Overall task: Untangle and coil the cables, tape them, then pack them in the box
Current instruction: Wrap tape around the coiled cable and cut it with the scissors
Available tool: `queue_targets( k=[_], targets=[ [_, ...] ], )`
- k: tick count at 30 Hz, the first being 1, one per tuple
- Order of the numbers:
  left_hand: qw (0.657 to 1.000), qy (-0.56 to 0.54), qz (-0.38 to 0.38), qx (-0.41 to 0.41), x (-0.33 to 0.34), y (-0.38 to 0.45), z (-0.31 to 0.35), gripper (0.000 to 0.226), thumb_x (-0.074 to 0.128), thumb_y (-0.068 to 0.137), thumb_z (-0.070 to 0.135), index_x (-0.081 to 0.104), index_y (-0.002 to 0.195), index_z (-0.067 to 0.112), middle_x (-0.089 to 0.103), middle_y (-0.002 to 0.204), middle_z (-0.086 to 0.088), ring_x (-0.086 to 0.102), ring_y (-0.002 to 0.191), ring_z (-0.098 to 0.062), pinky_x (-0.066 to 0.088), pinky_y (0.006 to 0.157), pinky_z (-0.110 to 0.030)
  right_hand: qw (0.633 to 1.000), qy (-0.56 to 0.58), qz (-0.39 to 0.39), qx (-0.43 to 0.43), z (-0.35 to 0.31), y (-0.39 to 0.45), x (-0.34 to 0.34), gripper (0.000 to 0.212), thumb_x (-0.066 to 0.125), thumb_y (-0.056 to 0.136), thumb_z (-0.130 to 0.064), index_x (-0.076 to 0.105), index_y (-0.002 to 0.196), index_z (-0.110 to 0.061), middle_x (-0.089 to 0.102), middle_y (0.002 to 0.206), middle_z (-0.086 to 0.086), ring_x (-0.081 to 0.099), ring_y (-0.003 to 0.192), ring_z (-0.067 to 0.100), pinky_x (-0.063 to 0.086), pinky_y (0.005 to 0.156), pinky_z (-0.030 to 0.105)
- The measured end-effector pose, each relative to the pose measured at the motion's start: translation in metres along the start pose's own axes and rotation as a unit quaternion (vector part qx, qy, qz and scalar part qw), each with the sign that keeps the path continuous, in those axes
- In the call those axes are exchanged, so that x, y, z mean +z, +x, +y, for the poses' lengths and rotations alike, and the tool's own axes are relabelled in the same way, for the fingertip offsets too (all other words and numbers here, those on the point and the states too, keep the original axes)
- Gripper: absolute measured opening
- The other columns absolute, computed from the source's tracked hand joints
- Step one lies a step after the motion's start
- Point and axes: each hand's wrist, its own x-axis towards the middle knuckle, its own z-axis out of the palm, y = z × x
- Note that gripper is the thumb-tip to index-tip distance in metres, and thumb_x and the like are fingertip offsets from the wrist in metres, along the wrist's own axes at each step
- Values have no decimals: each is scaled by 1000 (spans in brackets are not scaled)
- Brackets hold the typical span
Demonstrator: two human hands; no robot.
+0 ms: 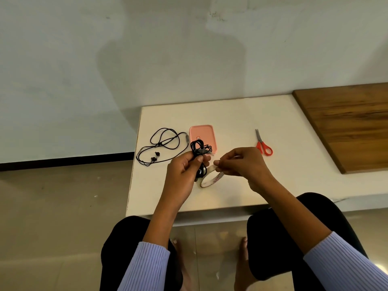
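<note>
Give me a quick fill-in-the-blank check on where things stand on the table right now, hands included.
1. The left hand grips a coiled black ____.
2. The right hand pinches the free end of the ____ roll.
3. The scissors with ____ handles lie untouched on the table, right of the pink box.
4. The earphones lie loose to the ____ of the box.

Missing words: cable; tape; red; left
</note>
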Motion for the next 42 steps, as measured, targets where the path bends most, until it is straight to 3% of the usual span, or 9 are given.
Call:
queue_targets(
  k=[6,10,17,23,27,30,34,38,42],
  targets=[
    [999,36,-28,9,9,-6,-5,24,48,96,11,67,101,25,71,100,7,64,100,-3,45,84,-11,985,153,-3,82,3,-5,3,19,73,74,2,68,91,9,71,82,18,72,70,18,56,61,16],
    [994,109,-16,18,10,-8,-5,22,48,97,16,67,107,22,71,97,8,62,92,4,44,76,-6,973,201,12,110,5,-8,8,11,68,76,7,68,86,7,72,72,12,72,65,17,56,59,16],
    [969,235,10,80,9,-14,-2,22,47,97,21,66,108,19,70,77,-6,63,72,-20,49,69,-39,971,204,32,118,5,-10,12,7,64,79,8,68,80,2,71,78,14,71,69,20,57,61,18],
    [978,200,-24,46,8,-18,2,21,46,97,18,65,106,14,69,84,-1,62,74,-11,48,63,-18,975,189,48,107,5,-11,15,11,64,79,7,68,75,-3,69,74,12,68,69,20,59,67,22],
    [980,192,-35,41,15,-20,0,19,45,98,19,63,101,13,68,85,-6,63,78,-17,49,72,-35,970,205,52,118,6,-12,19,14,62,81,9,68,76,-2,68,76,16,68,73,26,59,71,27],
    [976,209,-28,51,16,-20,-2,19,45,98,18,63,101,11,67,85,-9,61,78,-20,46,71,-33,967,219,45,120,1,-14,19,15,58,83,11,68,78,0,68,72,15,67,66,24,59,66,27],
    [979,196,-17,47,15,-18,-3,21,44,98,19,63,105,12,67,83,-10,60,70,-12,43,61,-18,984,166,40,59,-4,-16,19,9,65,85,-7,71,85,-1,71,82,18,70,72,25,59,63,25],
    [988,155,-7,13,12,-13,-4,19,43,99,19,61,105,17,65,77,-2,59,65,-5,42,58,-10,999,34,40,10,-10,-18,26,42,51,89,-49,72,87,-13,72,77,-2,70,68,13,54,53,19],
    [998,11,33,-49,5,-6,-1,24,43,99,16,67,100,20,70,102,4,62,95,-3,42,74,-5,998,-52,8,-41,-10,-14,26,43,40,97,-43,74,91,-18,68,87,-8,60,74,8,51,57,15]
  ],
)
